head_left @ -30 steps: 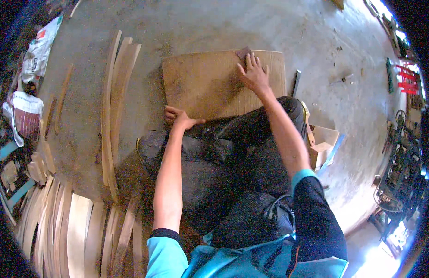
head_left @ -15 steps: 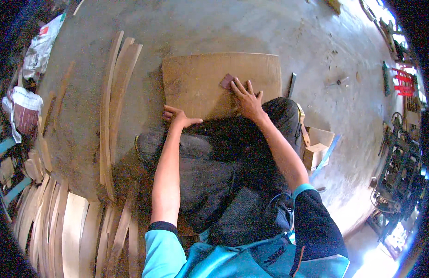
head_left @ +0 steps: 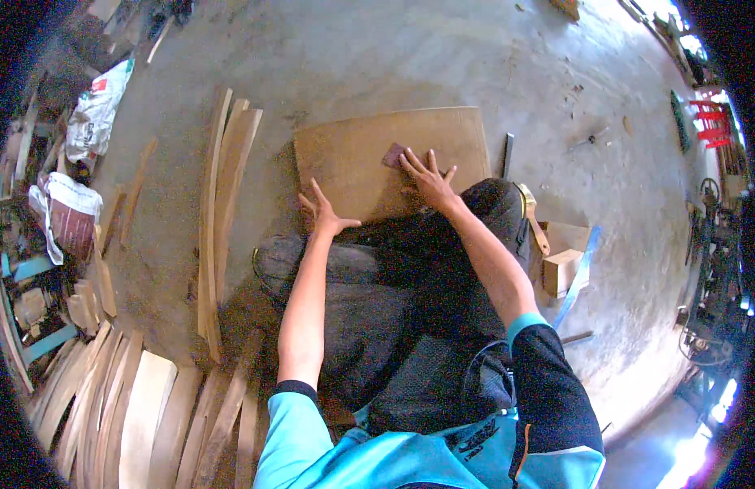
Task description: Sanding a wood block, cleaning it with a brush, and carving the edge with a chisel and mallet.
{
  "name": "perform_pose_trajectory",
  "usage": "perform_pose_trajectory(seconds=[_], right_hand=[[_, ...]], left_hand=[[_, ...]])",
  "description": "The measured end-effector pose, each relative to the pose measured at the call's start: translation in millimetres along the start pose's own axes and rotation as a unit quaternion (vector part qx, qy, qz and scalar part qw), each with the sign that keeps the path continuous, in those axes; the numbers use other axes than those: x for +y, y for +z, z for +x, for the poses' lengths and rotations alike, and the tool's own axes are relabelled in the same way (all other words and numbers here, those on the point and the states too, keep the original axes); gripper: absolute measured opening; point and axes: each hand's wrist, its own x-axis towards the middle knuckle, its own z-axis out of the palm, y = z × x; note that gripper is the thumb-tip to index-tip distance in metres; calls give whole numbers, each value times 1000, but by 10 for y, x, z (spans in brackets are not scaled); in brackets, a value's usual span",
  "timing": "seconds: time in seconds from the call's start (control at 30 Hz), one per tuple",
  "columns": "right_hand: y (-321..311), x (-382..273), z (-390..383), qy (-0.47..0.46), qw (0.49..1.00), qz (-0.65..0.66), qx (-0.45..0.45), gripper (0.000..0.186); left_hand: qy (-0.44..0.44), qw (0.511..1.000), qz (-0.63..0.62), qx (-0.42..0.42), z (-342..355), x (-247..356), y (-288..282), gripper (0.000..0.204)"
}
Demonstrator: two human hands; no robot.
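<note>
A flat brown wooden board (head_left: 369,151) lies on the concrete floor in front of my knees. My right hand (head_left: 426,179) presses flat on a small dark piece of sandpaper (head_left: 394,155) on the board, fingers spread. My left hand (head_left: 324,213) rests open on the board's near left edge, fingers apart, holding it down. My legs in dark trousers fill the space below the board.
Long curved wood strips (head_left: 218,204) lie on the floor to the left. A stack of pale wood slats (head_left: 125,407) sits at the lower left. Bags (head_left: 92,122) and clutter stand at the far left. A small wooden box (head_left: 565,265) and a metal file (head_left: 508,155) lie to the right.
My right hand has slid the sandpaper from the board's far right part back toward me and to the left. My left hand has stayed on the near edge.
</note>
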Motion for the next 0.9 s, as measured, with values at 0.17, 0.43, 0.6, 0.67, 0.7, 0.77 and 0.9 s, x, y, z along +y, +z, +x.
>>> perform_pose_trajectory(seconds=[0.17,0.43,0.6,0.67,0.7,0.77,0.9], right_hand=[[209,324,173,-2,985,75,155,63],[-36,449,215,308,933,172,75,46],[159,654,287,399,834,116,364,46],[157,579,347,426,823,90,365,46],[151,615,366,440,820,114,347,47],[63,621,339,437,825,141,330,46],[10,843,367,388,842,176,330,38]], left_hand=[[18,999,-44,-7,225,-238,188,131],[-89,991,-103,-18,172,-331,-23,116],[-218,974,-66,-6,88,25,-185,104],[-209,946,-246,-7,68,-124,-243,95],[-215,931,-295,22,61,-88,-197,88],[-225,931,-286,35,127,-100,-172,87],[-240,943,-227,40,265,-158,-58,86]])
